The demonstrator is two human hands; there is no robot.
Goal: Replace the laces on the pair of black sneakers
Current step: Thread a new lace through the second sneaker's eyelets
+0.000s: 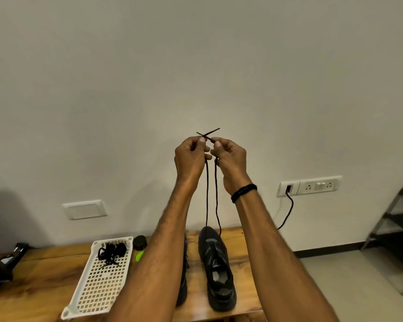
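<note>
Both my hands are raised high in front of the wall. My left hand [191, 156] pinches one end of a black lace [207, 194], and my right hand [230, 156] pinches the other end. The two tips cross above my fingers. Both strands hang straight down to the toe end of a black sneaker [216, 270] standing on the wooden table [44, 275]. A second black sneaker [184, 275] stands left of it, mostly hidden behind my left forearm. A bundle of black laces [111, 253] lies in a white perforated tray [98, 289].
A black round lid [140, 242] and a small green object [139, 256] sit right of the tray. A dark object [0, 263] stands at the table's left end. A socket panel with a plugged cable [310, 185] is on the wall. A metal rack [396, 228] stands at the right.
</note>
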